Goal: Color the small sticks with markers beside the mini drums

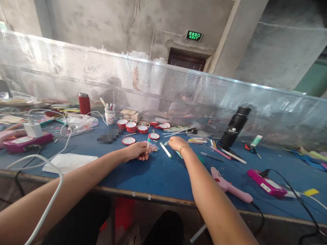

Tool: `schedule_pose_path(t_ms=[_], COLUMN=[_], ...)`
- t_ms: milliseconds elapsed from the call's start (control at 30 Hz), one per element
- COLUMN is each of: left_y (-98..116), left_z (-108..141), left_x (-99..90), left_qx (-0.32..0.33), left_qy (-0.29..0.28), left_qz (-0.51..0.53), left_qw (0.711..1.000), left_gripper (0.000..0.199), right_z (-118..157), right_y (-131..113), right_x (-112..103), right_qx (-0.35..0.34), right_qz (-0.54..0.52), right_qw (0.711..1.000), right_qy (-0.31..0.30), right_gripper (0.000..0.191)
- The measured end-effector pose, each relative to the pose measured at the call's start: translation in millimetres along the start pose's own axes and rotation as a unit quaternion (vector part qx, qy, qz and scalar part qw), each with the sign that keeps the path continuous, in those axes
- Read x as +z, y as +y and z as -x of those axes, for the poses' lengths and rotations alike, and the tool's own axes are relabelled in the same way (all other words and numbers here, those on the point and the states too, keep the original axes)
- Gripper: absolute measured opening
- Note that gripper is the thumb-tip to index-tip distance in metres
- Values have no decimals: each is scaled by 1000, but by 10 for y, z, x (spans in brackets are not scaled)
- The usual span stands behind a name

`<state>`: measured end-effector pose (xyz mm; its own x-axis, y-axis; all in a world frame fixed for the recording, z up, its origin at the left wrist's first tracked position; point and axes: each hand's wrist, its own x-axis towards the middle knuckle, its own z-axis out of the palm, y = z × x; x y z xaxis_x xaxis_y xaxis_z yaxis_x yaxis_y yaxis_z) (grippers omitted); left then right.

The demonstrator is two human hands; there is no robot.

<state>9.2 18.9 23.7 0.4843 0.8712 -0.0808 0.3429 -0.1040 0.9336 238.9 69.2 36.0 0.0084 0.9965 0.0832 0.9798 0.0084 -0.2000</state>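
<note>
My left hand is closed, pinching a small upright flat stick with a red and green upper part and a pale lower part. Just beyond it lies a pile of thin coloured loops. My right hand, with a bracelet at its wrist, reaches over the table with its fingers drawn together. What they hold, if anything, is too small to make out. Between my hands a white marker with a green end lies on the blue tabletop. Small red-rimmed round pieces with white faces lie beyond my left hand.
A pink glue gun lies right of my right forearm, near a purple power strip. A black bottle stands tilted in view by a perforated metal screen. A paper cup holds pens. White cables cross the left side.
</note>
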Motion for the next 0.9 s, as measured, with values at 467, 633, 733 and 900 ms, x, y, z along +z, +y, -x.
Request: schedule_pose_path(t_ms=[467, 633, 733, 900], left_y=[-114, -109, -67, -73], left_z=[-86, -74, -44, -49], left_x=[-39, -34, -17, -14], left_qx=[13, 11, 1, 4], left_qy=[-12, 8, 17, 21], left_qz=[31, 31, 36, 49], left_qw=[999, 999, 999, 999], left_gripper=[33, 33, 30, 30], right_z=[150, 314, 370, 387], right_y=[-299, -531, -588, -618], right_x=[27, 73, 89, 148], right_qx=[-143, -242, -236, -226], right_qz=[-313, -607, -659, -637], right_qw=[936, 756, 713, 737], right_qy=[73, -27, -27, -5], right_gripper=[44, 26, 18, 33])
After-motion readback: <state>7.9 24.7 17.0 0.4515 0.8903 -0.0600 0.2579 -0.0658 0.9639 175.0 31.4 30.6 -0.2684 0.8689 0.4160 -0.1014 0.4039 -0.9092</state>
